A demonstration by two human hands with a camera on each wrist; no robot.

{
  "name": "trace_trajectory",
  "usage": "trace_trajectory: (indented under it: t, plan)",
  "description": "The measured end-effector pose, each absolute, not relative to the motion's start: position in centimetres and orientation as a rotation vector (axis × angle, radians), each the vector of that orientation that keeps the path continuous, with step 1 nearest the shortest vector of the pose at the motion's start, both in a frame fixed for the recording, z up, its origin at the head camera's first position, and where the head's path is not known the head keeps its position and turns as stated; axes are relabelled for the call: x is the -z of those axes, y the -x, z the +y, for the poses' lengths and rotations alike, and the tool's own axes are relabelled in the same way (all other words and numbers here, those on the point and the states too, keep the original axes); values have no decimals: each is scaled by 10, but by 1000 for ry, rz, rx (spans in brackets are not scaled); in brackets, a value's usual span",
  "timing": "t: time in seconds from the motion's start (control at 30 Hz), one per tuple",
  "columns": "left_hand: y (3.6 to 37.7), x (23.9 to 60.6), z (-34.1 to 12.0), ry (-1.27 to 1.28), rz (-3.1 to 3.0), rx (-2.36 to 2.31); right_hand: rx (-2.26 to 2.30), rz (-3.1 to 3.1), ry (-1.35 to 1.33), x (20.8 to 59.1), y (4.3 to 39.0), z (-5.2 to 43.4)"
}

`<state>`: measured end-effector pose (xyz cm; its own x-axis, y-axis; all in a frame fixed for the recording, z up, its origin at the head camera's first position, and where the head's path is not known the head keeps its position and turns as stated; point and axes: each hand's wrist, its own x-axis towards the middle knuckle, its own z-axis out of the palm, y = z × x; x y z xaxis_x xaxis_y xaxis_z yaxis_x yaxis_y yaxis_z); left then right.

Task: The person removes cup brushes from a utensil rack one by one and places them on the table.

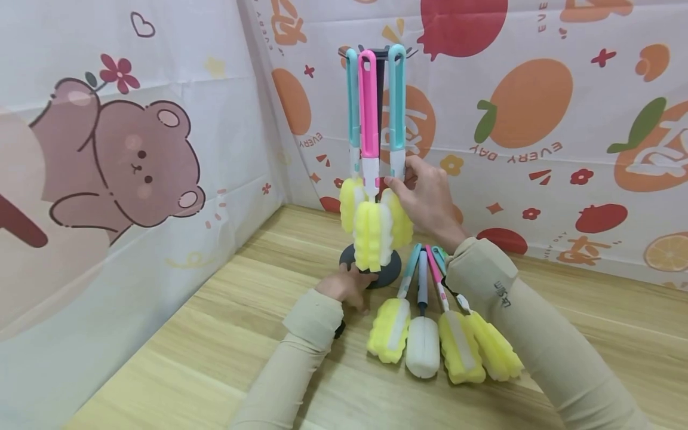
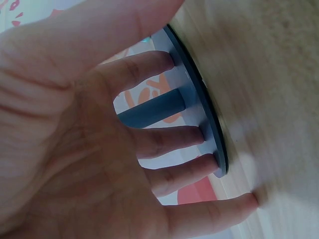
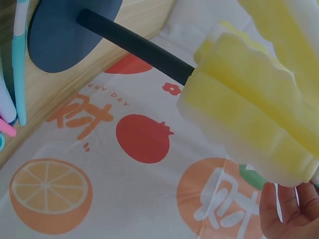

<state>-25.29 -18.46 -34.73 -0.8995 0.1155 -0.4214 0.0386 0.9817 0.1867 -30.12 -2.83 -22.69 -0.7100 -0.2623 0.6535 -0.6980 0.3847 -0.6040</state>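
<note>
A black stand with a round base (image 1: 391, 277) and a tall post (image 3: 139, 47) carries three sponge cup brushes from its top hooks. They are a teal one (image 1: 352, 101) at left, a pink one (image 1: 368, 107) in front and another teal one (image 1: 396, 98) at right. My right hand (image 1: 432, 197) pinches the right teal brush by its white lower handle, just above the yellow sponge. Down at the base, my left hand (image 1: 346, 285) presses its outstretched fingertips on the base's top; the little finger (image 2: 212, 214) reaches the tabletop.
Several more brushes lie fanned on the wooden table (image 1: 215, 334), right of the base: yellow sponge brushes (image 1: 389, 328) and a white sponge brush (image 1: 423, 346) with a grey handle. Printed cloth walls (image 1: 537, 197) stand behind and at left.
</note>
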Motion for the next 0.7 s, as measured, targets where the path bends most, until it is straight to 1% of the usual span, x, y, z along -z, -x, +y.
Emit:
trace_trajectory:
  t: [0.7]
  plan:
    - [252,345,-181,-114,2691,-207,-1270,-2191,-788,231,301,-17]
